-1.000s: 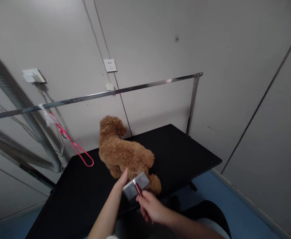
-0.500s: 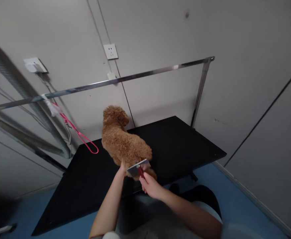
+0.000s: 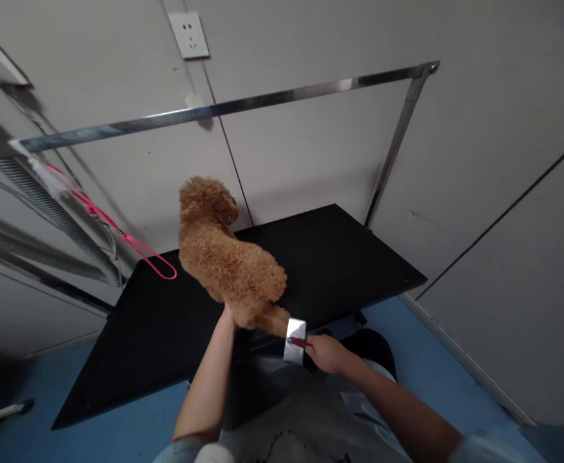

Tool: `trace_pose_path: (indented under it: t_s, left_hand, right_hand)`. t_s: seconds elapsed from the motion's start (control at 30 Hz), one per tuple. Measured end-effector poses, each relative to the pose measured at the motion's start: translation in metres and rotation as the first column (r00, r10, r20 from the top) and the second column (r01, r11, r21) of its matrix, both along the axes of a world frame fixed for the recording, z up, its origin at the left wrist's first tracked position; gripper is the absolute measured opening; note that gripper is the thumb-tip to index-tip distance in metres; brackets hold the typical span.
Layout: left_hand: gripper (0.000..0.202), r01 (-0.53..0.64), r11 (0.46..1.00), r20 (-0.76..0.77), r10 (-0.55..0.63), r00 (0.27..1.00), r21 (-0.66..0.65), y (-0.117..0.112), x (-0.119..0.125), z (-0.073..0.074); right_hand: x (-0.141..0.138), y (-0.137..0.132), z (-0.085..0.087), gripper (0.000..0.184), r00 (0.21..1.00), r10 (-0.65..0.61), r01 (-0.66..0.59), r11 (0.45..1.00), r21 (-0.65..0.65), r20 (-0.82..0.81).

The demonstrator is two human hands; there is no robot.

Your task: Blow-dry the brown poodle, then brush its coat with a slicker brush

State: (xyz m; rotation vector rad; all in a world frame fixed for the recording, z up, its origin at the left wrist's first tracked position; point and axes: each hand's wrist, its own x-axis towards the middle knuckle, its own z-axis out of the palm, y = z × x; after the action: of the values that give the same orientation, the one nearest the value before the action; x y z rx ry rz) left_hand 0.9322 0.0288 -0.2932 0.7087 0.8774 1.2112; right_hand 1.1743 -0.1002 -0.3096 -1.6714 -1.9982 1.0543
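A curly brown dog (image 3: 233, 263) stands on the black table (image 3: 320, 257) with its head toward the wall. One of its hind legs (image 3: 272, 319) stretches out sideways to the right, over the table's near edge. My left hand (image 3: 228, 314) touches the dog low by the thigh; fur hides its fingers. My right hand (image 3: 326, 354) is closed around the dark red handle of a slicker brush (image 3: 295, 339). The brush's flat silver back faces up, and its head is at the end of the stretched leg. The bristles are out of sight.
A metal rail (image 3: 272, 98) crosses above the table along the wall. From its left part hangs a pink leash (image 3: 149, 252), its loop beside the table's left side. Grey ribbed hoses (image 3: 54, 212) run at the left. Sockets (image 3: 189, 35) sit on the wall.
The brush has moved right and toward me, from over the dog's rear to the leg's end, and has turned. The hind leg now extends sideways. The camera view has shifted.
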Motion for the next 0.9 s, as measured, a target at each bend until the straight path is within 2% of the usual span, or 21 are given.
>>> trace_pose_path:
  t_s: [0.07, 0.1, 0.17, 0.23, 0.37, 0.43, 0.53, 0.63, 0.73, 0.8, 0.9]
  left_hand:
    - [0.046, 0.019, 1.000, 0.223, -0.018, 0.975, -0.005, -0.001, 0.003, 0.002]
    - [0.045, 0.037, 0.999, 0.284, -0.033, 0.958, -0.007, -0.002, 0.005, 0.002]
    - [0.044, 0.045, 0.998, 0.350, -0.029, 0.936, -0.039, -0.003, 0.007, 0.000]
    - [0.045, -0.011, 0.996, 0.386, 0.045, 0.921, -0.089, -0.005, 0.009, -0.005]
    - [0.041, -0.123, 0.988, 0.443, 0.149, 0.884, -0.088, -0.008, 0.012, -0.015]
    - [0.047, -0.107, 0.993, 0.456, 0.120, 0.882, -0.054, -0.011, 0.017, -0.020]
    - [0.058, -0.143, 0.989, 0.420, 0.141, 0.897, -0.027, -0.021, 0.029, -0.034]
    - [0.043, -0.308, 0.950, 0.291, 0.309, 0.906, -0.050, -0.036, 0.046, -0.056]
    - [0.032, -0.238, 0.964, 0.224, 0.259, 0.940, -0.114, -0.047, 0.063, -0.076]
    - [0.032, -0.201, 0.970, 0.251, 0.230, 0.940, -0.136, -0.050, 0.073, -0.081]
    - [0.035, -0.244, 0.952, 0.273, 0.288, 0.918, -0.185, -0.048, 0.080, -0.074]
  right_hand:
    - [0.000, 0.002, 0.004, 0.024, 0.998, 0.031, -0.032, 0.999, 0.017, 0.045]
    - [-0.004, 0.007, 0.006, 0.027, 0.997, 0.051, -0.053, 0.998, 0.032, 0.052]
    - [-0.012, 0.023, 0.012, 0.031, 0.994, 0.087, -0.091, 0.994, 0.062, 0.065]
    - [-0.012, 0.036, 0.014, 0.032, 0.989, 0.109, -0.117, 0.991, 0.070, 0.105]
    - [0.018, 0.037, 0.008, 0.027, 0.962, 0.104, -0.112, 0.994, 0.016, 0.253]
    - [0.028, 0.033, 0.005, 0.026, 0.950, 0.091, -0.097, 0.995, 0.004, 0.300]
    - [0.020, 0.034, 0.002, 0.032, 0.956, 0.099, -0.114, 0.993, 0.040, 0.275]
    - [0.010, 0.035, -0.004, 0.032, 0.964, 0.119, -0.134, 0.990, 0.050, 0.238]
    - [0.020, 0.028, -0.010, 0.029, 0.960, 0.097, -0.107, 0.994, 0.027, 0.261]
    - [0.030, 0.022, -0.011, 0.030, 0.958, 0.062, -0.075, 0.997, 0.036, 0.280]
    - [0.030, 0.016, -0.009, 0.035, 0.964, 0.048, -0.070, 0.995, 0.077, 0.260]
